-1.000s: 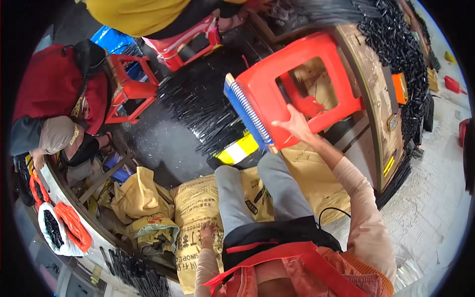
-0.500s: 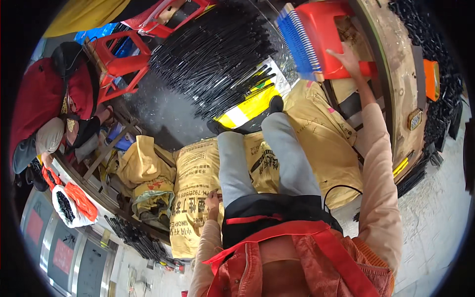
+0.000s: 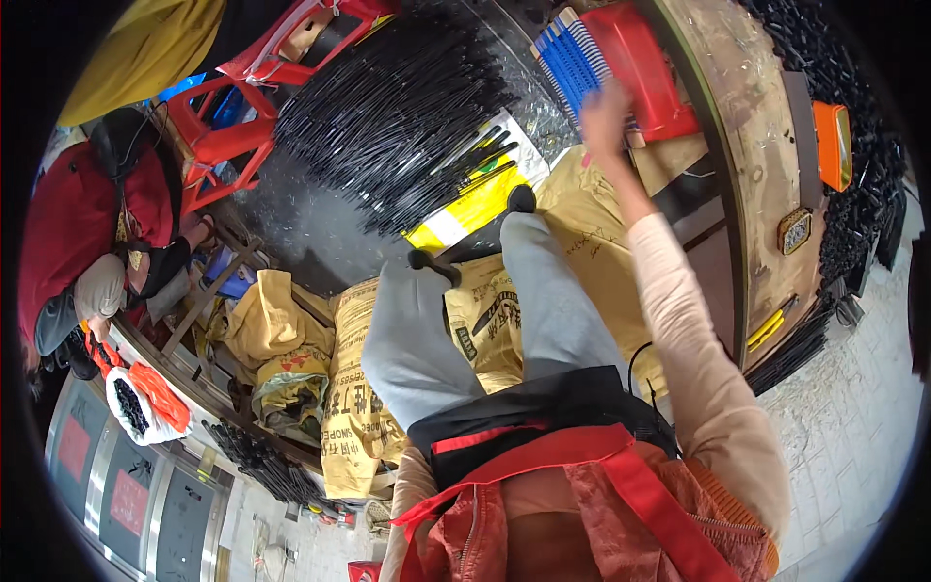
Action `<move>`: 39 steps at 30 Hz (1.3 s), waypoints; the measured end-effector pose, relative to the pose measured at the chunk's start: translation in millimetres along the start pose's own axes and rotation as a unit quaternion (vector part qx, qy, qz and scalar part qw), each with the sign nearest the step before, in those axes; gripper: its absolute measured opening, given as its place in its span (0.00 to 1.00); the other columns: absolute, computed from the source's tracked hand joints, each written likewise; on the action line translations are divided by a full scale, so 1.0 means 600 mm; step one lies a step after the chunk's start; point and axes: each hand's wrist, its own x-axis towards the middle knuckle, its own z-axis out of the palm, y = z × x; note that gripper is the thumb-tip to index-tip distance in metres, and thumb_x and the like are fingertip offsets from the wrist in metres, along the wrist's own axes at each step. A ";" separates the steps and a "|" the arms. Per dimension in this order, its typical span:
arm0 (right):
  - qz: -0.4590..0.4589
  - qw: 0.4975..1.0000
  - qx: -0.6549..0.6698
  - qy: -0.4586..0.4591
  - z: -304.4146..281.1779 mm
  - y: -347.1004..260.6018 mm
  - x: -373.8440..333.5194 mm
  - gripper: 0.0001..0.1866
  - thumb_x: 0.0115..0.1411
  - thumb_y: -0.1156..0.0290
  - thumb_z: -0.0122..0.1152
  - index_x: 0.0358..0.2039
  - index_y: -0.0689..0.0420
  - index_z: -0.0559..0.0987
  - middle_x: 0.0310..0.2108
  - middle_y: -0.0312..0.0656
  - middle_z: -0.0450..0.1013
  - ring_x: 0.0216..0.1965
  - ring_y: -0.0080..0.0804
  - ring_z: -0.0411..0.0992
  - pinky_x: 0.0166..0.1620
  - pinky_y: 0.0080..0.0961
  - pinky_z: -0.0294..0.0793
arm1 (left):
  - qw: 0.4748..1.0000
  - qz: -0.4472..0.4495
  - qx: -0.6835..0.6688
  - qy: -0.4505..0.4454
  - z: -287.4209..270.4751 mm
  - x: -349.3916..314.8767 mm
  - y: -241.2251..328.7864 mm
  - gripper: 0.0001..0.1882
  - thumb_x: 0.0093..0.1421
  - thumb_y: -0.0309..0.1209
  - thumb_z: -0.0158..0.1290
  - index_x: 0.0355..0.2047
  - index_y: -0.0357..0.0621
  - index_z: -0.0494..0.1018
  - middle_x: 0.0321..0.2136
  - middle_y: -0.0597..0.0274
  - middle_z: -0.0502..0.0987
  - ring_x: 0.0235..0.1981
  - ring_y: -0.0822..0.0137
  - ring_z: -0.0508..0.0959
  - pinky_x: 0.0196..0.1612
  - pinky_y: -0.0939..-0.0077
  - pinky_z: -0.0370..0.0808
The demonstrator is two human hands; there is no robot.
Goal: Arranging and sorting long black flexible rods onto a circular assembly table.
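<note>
Reaching forward, arm outstretched, right hand blurred at blue-striped piece, grip unclear.

- red stools: 3
- blue ridged piece: 1
- right hand: 1, blurred
- co-workers: at least 2
- orange box: 1
- yellow-handled tool: 1
- black rods: too many to count

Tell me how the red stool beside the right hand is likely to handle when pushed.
The red stool looks like moulded plastic, so it should be stiff and probably light for its size. Its smooth, shiny surface may feel slightly slippery. The blue-and-white striped piece against it might shift too; whether it is fastened I can't tell.
</note>
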 end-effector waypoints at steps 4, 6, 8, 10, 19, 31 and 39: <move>0.269 0.911 0.266 -0.165 0.113 -0.241 -0.230 0.06 0.55 0.72 0.50 0.28 0.60 0.73 0.27 0.49 0.72 0.30 0.43 0.71 0.36 0.38 0.69 | 0.914 -0.078 -0.390 -0.081 -0.015 0.086 0.036 0.12 0.64 0.29 0.48 0.42 0.37 0.78 0.34 0.53 0.82 0.34 0.63 0.80 0.38 0.68 0.75; 0.376 0.803 0.396 -0.237 0.127 -0.345 -0.349 0.06 0.52 0.72 0.53 0.20 0.59 0.73 0.20 0.40 0.71 0.25 0.30 0.69 0.30 0.31 0.68 | 0.977 0.050 -0.205 -0.013 -0.027 0.129 0.106 0.14 0.65 0.24 0.45 0.49 0.36 0.74 0.34 0.53 0.80 0.33 0.64 0.78 0.34 0.71 0.76; 0.392 0.708 0.480 -0.339 0.110 -0.399 -0.438 0.07 0.56 0.75 0.53 0.23 0.58 0.77 0.22 0.33 0.75 0.23 0.21 0.70 0.30 0.21 0.69 | 0.953 -0.054 -0.297 -0.040 -0.035 0.149 0.185 0.13 0.65 0.23 0.45 0.49 0.35 0.72 0.30 0.60 0.75 0.28 0.71 0.74 0.29 0.77 0.73; 0.429 0.616 0.514 -0.415 0.086 -0.415 -0.486 0.11 0.66 0.69 0.52 0.31 0.59 0.79 0.25 0.36 0.77 0.23 0.21 0.72 0.30 0.19 0.71 | 0.931 -0.002 -0.362 -0.054 -0.029 0.169 0.264 0.13 0.65 0.22 0.45 0.48 0.34 0.72 0.29 0.62 0.74 0.26 0.73 0.72 0.27 0.78 0.71; 0.323 0.806 0.309 -0.388 0.140 -0.317 -0.508 0.09 0.61 0.74 0.50 0.35 0.63 0.78 0.23 0.44 0.77 0.24 0.31 0.76 0.29 0.26 0.75 | 0.909 0.103 -0.378 -0.144 0.081 0.246 0.544 0.12 0.65 0.23 0.44 0.47 0.37 0.72 0.30 0.60 0.76 0.27 0.70 0.76 0.33 0.75 0.78; -0.148 0.524 0.020 -0.838 -0.436 -0.385 -0.453 0.12 0.60 0.62 0.53 0.39 0.55 0.77 0.36 0.49 0.77 0.39 0.48 0.76 0.41 0.45 0.74 | 0.853 0.178 -0.142 -0.470 -0.020 -0.110 0.525 0.08 0.65 0.24 0.47 0.37 0.41 0.77 0.24 0.67 0.76 0.24 0.75 0.75 0.28 0.80 0.73; -0.038 0.605 0.131 -0.784 -0.651 -0.277 -0.459 0.21 0.60 0.59 0.52 0.51 0.55 0.71 0.44 0.48 0.72 0.51 0.48 0.68 0.53 0.37 0.70 | 0.905 0.176 -0.245 -0.300 0.017 -0.091 0.604 0.08 0.65 0.28 0.48 0.39 0.39 0.75 0.24 0.65 0.77 0.25 0.75 0.74 0.30 0.80 0.72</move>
